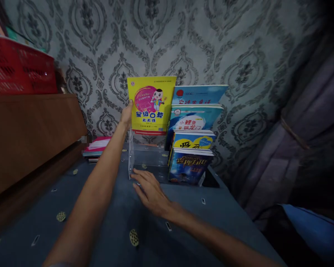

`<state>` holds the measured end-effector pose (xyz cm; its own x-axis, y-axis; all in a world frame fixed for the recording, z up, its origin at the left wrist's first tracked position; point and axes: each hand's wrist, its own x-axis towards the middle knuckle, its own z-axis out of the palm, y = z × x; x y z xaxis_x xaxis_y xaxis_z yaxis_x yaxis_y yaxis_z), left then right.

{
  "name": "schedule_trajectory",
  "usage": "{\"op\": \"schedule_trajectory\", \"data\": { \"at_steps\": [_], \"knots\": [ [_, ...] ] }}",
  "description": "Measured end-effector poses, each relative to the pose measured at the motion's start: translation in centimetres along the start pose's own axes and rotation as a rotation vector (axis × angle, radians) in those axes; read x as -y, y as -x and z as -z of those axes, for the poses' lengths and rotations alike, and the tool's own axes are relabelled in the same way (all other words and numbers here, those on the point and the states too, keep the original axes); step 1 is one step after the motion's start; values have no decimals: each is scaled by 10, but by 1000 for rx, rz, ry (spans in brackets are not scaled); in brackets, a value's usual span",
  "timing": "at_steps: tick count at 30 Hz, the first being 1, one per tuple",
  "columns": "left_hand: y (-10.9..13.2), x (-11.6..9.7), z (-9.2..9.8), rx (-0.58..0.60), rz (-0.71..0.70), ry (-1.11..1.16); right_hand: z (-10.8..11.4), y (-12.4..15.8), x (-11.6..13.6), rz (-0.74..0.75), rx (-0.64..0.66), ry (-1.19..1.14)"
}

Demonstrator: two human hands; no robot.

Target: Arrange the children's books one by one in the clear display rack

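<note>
My left hand (127, 113) is closed on the left edge of a yellow children's book (151, 105), holding it upright at the back of a clear tiered acrylic rack (131, 157). My right hand (149, 191) lies flat with fingers spread on the blue cloth, its fingertips at the rack's front left corner. To the right, several books stand in stepped rows in the rack: a blue one at the back (199, 95), a white-and-teal one (194, 119), a yellow-and-blue one (193, 141) and a dark blue one in front (189, 167).
A blue patterned cloth (100, 226) covers the table. A small pile of pink and dark books (97, 148) lies at the back left. A brown wooden cabinet (30, 133) carrying a red crate (19, 70) stands on the left. Patterned wallpaper is behind; a purple curtain (303, 141) hangs on the right.
</note>
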<state>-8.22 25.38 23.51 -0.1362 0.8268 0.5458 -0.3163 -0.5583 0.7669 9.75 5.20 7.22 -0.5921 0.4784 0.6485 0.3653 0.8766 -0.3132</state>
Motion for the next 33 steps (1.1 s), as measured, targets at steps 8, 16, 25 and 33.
{"op": "schedule_trajectory", "data": {
  "at_steps": [8, 16, 25, 33],
  "knots": [
    [1, 4, 0, -90, -46, -142, 67, -36, -30, 123, -118, 164],
    [-5, 6, 2, -70, -38, -138, 192, -162, -42, 0, -210, 749],
    [14, 14, 41, -39, -38, -476, 212, -216, -60, -182, -60, 848],
    [2, 9, 35, -6, -53, -363, 229, -244, -62, -293, 7, 838]
  ]
}}
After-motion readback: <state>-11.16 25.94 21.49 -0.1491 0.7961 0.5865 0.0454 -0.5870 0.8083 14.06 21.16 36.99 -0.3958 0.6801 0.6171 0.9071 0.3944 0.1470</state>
